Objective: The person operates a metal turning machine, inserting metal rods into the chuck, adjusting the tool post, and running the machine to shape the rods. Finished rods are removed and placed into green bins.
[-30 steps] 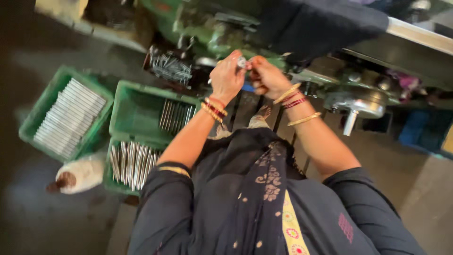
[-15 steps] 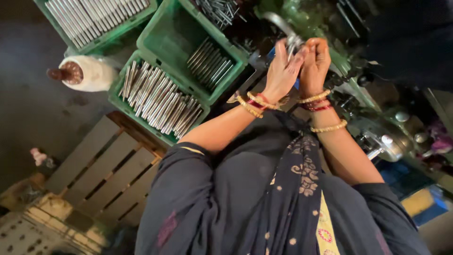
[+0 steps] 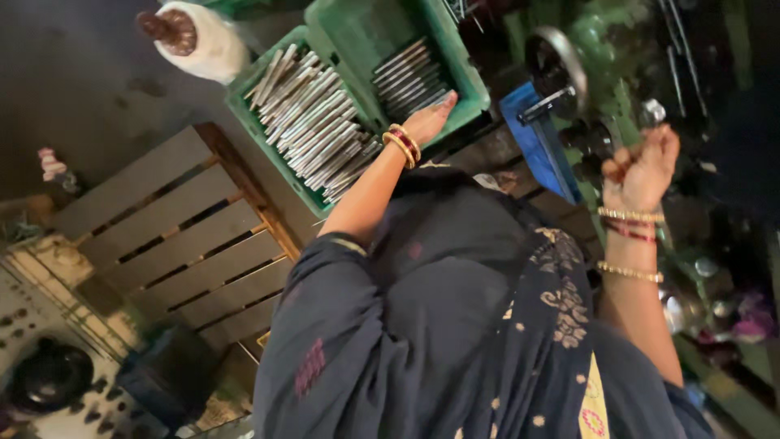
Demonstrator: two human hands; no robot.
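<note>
In the head view the person's left hand (image 3: 431, 120) reaches down toward a green crate (image 3: 467, 81), fingers straight and together, flat and holding nothing, its fingertips at the crate's near rim just beside a small row of metal rods (image 3: 410, 77) lying on the crate floor. Red and gold bangles (image 3: 404, 144) ring that wrist. A second green crate (image 3: 264, 150) sits right against the first, on its left, and is filled with a thick layer of longer metal rods (image 3: 313, 122) lying side by side at a slant. Beyond it, at the top of the view, a roll of white cloth (image 3: 199, 41) lies on the dark floor. Below the crates a wooden pallet (image 3: 175, 232) spreads across the floor, and a dark round object lies in the lower left corner, too dim to tell. The right hand (image 3: 642, 167) is raised at the right, clenched around a small shiny metal piece (image 3: 652, 111) that sticks out above the fist; what the piece is cannot be told. Gold and red bangles (image 3: 630, 221) sit on that forearm. Behind the fist stands a green machine (image 3: 605, 49) with a round handwheel (image 3: 556, 61), and a blue panel (image 3: 540, 142) leans between the machine and the crates. The person's dark patterned clothing (image 3: 455, 325) fills the lower middle and hides whatever is beneath it.
</note>
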